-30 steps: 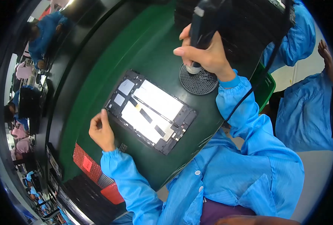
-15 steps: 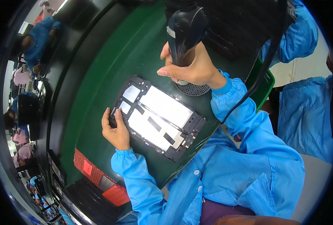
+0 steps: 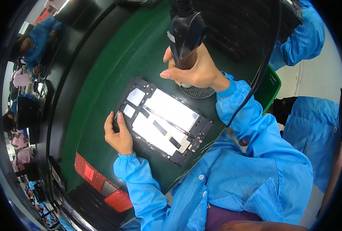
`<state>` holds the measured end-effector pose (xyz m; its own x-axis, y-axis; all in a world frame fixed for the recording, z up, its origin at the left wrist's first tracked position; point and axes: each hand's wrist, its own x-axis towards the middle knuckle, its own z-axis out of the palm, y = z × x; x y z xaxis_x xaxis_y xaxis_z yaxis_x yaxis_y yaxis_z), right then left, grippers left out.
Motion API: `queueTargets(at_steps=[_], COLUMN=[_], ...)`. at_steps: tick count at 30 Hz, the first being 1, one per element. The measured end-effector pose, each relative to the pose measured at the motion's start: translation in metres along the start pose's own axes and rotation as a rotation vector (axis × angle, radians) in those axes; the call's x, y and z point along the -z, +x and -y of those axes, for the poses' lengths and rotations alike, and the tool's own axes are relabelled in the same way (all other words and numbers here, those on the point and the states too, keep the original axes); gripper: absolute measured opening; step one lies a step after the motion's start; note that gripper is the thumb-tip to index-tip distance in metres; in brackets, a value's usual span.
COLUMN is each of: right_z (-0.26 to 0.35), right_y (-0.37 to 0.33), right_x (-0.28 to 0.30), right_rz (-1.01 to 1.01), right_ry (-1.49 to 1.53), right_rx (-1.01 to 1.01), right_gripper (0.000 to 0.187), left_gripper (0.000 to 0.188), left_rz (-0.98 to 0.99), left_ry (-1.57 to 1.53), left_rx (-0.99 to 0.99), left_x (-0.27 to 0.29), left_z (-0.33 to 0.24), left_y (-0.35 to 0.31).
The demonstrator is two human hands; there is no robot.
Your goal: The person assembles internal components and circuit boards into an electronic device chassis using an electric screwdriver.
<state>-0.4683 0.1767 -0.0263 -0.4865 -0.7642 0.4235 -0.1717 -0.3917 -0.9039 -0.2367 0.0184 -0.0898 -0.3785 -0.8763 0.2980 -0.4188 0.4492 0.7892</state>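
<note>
left hand (image 3: 120, 138) — nearer — holds opened tablet (image 3: 169, 109) by left corner | right hand (image 3: 203, 71) grips black driver (image 3: 187, 35), up-right | tablet slanted (long axis upper-left to lower-right)

Even, fairly bright indoor light fell over the table (image 3: 97, 127), its exact source hard to tell. The white panel (image 3: 171, 109) was the brightest patch near the middle, almost washed out. A few small highlights caught the black handheld tool (image 3: 186, 34), while the dark stack (image 3: 240, 32) beyond sank into near-black with little detail. Shading in the folds of the blue sleeves (image 3: 238, 106) was soft. The pale floor (image 3: 313, 73) at right looked bright. The left hand's fingers (image 3: 108, 125) were reasonably sharp; the distant people (image 3: 42, 42) at far left were small, squeezed and soft. Straight edges bowed toward the rim, and the corners fell to black.
</note>
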Motion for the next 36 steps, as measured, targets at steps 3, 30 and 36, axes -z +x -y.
queueTargets(at_steps=[3,30,36], right_z=[0.008,0.015,0.011], right_y=[0.002,0.01,0.006], right_x=[-0.003,-0.159,-0.161], right_rz=[0.014,0.356,0.373], right_ry=[-0.008,0.021,0.094], right_rx=[0.032,0.028,0.007], right_gripper=[0.024,0.03,0.028], left_gripper=[0.025,0.018,0.019], left_rz=[-0.043,0.077,0.085], left_ry=[-0.073,0.002,0.061], left_rx=[-0.037,-0.267,-0.309], left_x=[0.0,0.002,0.009], left_z=[0.004,0.014,0.014], left_y=[-0.003,-0.002,-0.002])
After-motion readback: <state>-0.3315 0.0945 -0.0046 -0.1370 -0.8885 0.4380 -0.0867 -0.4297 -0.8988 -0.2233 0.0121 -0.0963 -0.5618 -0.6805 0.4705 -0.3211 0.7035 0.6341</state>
